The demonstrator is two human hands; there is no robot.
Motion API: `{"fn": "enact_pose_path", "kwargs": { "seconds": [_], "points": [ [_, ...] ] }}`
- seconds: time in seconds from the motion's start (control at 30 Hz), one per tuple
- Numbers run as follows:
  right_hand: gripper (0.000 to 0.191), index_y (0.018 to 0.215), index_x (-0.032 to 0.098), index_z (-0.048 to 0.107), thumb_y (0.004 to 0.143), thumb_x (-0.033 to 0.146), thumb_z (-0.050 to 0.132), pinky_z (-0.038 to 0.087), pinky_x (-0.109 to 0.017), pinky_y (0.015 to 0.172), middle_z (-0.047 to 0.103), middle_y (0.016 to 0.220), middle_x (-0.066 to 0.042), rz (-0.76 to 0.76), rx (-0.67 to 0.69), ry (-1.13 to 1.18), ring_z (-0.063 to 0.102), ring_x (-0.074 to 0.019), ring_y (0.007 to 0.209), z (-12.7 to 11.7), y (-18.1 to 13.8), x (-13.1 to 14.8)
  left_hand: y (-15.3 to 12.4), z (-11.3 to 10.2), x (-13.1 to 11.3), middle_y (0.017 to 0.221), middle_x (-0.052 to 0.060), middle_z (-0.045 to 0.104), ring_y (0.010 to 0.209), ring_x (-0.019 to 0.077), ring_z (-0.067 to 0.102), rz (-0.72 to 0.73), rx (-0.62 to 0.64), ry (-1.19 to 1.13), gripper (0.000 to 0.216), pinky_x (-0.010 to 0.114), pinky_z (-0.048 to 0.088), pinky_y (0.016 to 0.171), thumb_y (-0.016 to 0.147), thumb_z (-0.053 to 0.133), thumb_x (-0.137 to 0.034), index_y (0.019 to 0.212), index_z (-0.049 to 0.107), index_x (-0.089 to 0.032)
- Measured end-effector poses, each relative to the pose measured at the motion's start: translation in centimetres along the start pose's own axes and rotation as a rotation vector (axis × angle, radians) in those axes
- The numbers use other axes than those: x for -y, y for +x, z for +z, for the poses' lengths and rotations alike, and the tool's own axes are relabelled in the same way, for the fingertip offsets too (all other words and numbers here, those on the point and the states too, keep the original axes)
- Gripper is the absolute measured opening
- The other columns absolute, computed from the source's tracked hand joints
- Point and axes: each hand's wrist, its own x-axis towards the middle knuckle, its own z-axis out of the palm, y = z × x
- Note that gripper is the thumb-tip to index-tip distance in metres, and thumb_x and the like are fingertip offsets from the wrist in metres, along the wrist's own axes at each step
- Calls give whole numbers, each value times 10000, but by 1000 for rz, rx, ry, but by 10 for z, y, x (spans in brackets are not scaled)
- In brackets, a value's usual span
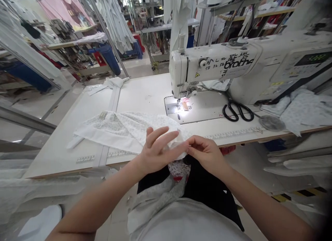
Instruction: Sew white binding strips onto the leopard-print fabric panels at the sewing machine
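Note:
My left hand and my right hand meet at the near edge of the sewing table. Both pinch the front edge of a white patterned fabric piece that lies spread across the table. The left fingers rest partly extended over the cloth, while the right fingers are curled onto its edge. More of the same printed fabric hangs down into my lap. The white sewing machine stands behind, with its needle area lit.
Black-handled scissors lie on the machine bed to the right. A pile of printed cloth sits at the far right. A small fabric scrap lies at the table's back. Other workstations and hanging cloth fill the background.

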Motion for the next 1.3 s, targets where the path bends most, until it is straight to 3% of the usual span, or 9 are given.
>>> {"fn": "enact_pose_path", "kwargs": {
  "seconds": [0.07, 0.17, 0.4, 0.63, 0.73, 0.87, 1.0, 1.13, 1.3],
  "points": [
    [231, 703, 176, 599, 765, 389, 663, 398, -252, 568, 546, 641, 17, 36, 32, 32, 476, -117, 603, -1, -1, 3, 1, -1, 0, 1054, 12, 577, 1201, 188, 377, 84, -1, 8, 233, 377, 211, 1093, 780, 626, -156, 974, 601, -282],
    [245, 700, 179, 596, 740, 404, 684, 410, -253, 566, 549, 639, 19, 56, 42, 45, 483, -116, 595, -2, -3, 4, 6, -4, 0, 1020, 32, 613, 1127, 180, 462, 54, 281, -177, 252, 371, 310, 1028, 828, 507, -98, 1032, 569, -232],
    [79, 830, 215, 582, 813, 275, 631, 391, -247, 592, 540, 717, 21, -118, -98, -121, 481, -119, 652, -6, -18, 9, 18, -9, -24, 770, 7, 584, 657, 105, 524, -796, 447, -797, 123, 215, 424, 573, 767, 521, -109, 871, 535, -173],
    [279, 779, 206, 544, 651, 265, 784, 425, -255, 622, 532, 749, 22, 1, 327, 285, 511, -126, 688, -5, -23, 17, 25, -37, -66, 693, -2, 522, 524, 60, 446, -1231, 357, -1579, 137, 167, 371, 459, 764, 636, -269, 830, 564, -173],
    [383, 765, 197, 504, 567, 275, 823, 409, -224, 569, 514, 712, 42, 108, 359, 299, 500, -108, 641, -4, -17, 3, 16, -35, -73, 682, 9, 530, 510, 66, 445, -1317, 350, -1504, 176, 179, 377, 452, 762, 639, -304, 866, 598, -168],
    [252, 705, 183, 523, 674, 312, 737, 396, -229, 550, 518, 662, 36, 77, 81, 58, 482, -104, 603, 0, -20, -3, 3, -26, -64, 710, 14, 578, 576, 93, 500, -1312, 292, -1071, 100, 201, 424, 511, 774, 576, -209, 852, 617, -161],
    [60, 760, 187, 571, 736, 205, 623, 399, -246, 564, 557, 695, 19, -60, -28, -232, 489, -118, 607, 20, -31, 8, 5, -19, -53, 744, 7, 595, 634, 100, 514, -1023, 200, -477, 159, 214, 435, 578, 738, 522, -91, 851, 612, -159],
    [75, 694, 183, 533, 769, 188, 535, 384, -239, 574, 504, 646, 32, -51, -2, -159, 464, -115, 607, 38, -30, 9, 15, -19, -46, 764, 6, 583, 654, 98, 510, -704, 117, -177, 196, 214, 431, 598, 732, 514, -84, 884, 613, -159],
    [231, 723, 207, 462, 910, 336, 426, 360, -227, 563, 433, 642, 38, -112, -193, -113, 428, -111, 605, 43, -27, -4, 7, -30, -52, 644, 2, 560, 559, 115, 528, -1130, 266, -623, 195, 236, 429, 503, 778, 576, -357, 837, 600, -172]
  ]
}}
